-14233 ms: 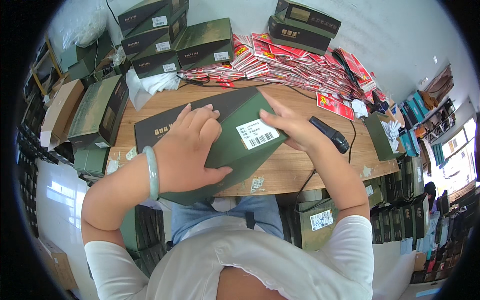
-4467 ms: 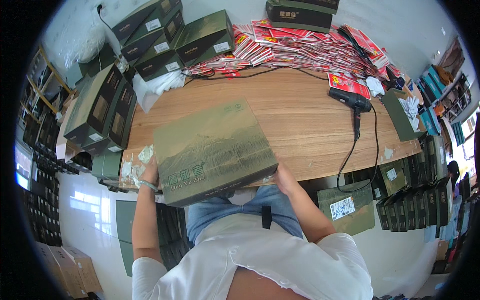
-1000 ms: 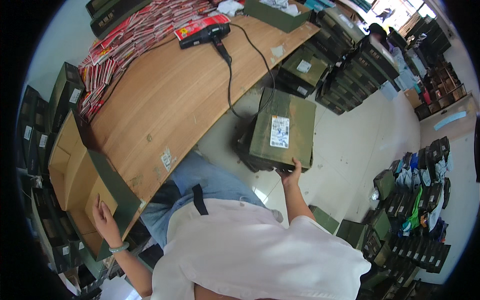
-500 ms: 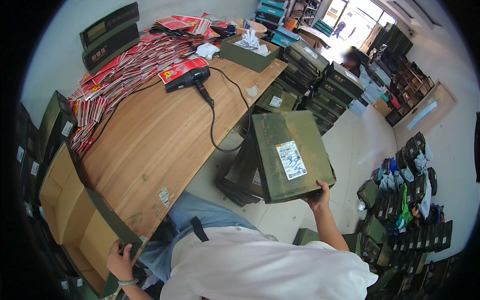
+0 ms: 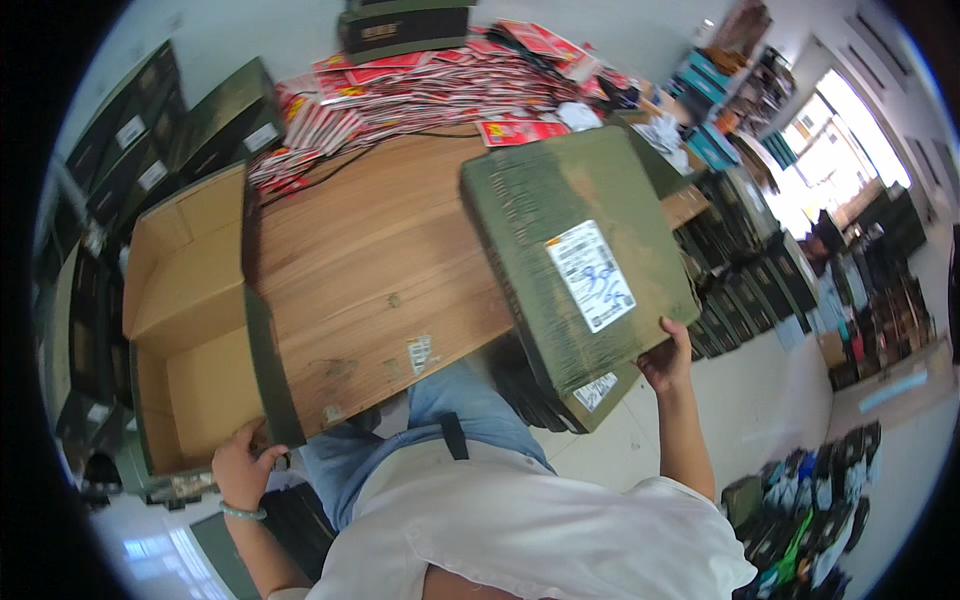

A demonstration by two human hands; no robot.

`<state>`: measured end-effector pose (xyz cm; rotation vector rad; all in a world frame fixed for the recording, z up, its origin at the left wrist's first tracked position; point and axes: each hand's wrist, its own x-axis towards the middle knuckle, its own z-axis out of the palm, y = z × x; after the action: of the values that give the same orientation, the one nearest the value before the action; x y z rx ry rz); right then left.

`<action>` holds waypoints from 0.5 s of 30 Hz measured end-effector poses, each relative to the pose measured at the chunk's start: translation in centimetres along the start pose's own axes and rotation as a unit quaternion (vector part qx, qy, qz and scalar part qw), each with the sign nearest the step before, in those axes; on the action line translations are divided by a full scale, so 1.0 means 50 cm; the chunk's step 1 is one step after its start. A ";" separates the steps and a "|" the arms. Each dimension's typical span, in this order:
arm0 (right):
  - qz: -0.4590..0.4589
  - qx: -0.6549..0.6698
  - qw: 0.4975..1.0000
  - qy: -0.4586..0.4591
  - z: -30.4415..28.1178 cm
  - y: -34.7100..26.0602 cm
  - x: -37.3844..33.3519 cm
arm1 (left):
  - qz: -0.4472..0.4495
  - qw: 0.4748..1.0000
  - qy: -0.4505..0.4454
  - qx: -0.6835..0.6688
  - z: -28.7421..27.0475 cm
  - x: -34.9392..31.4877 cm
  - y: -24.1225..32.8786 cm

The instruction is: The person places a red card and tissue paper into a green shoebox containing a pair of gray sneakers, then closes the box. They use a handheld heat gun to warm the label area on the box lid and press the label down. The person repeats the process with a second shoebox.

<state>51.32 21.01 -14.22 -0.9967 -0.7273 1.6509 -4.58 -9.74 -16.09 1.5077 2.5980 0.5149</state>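
Left hand point(image 5: 240, 465): grasping the open box's near wall by its right corner; a light pinch is probably serving best, since squeezing would likely be bending the card.
Right hand point(image 5: 669, 360): grasping the labelled box alone, thumb lying on top, fingers reaching underneath; keeping the palm well under should be steadying the load.
Open box point(image 5: 272, 375): sitting at the table's left edge, covering its near-left corner; holding it firm there is likely stopping it sliding.
Lower box point(image 5: 610, 390): lying beneath the labelled box, below the table's near edge; lifting clear of it is probably avoiding a scrape.
Labelled box point(image 5: 580, 255): hanging tilted over the right part of the table's near edge; its far end is probably wanting support, being held from one side only.
Table point(image 5: 390, 260): showing bare wood between the two boxes.
Red packets point(image 5: 430, 95): heaping along the table's far edge; the labelled box should be staying short of them.
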 end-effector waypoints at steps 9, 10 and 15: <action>0.142 -0.228 0.949 -0.163 0.261 0.096 0.355 | -0.018 0.994 0.043 -0.100 -0.030 0.003 0.058; 0.145 -0.239 0.943 -0.181 0.279 0.113 0.382 | 0.017 0.991 0.071 -0.110 -0.039 0.007 0.084; 0.090 -0.256 0.951 -0.151 0.304 0.207 0.470 | 0.108 0.942 0.100 -0.301 0.028 0.047 0.191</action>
<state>30.24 40.71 -21.83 -1.2065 -1.3546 1.8399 2.47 -3.03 -14.00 1.5671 2.0894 1.3969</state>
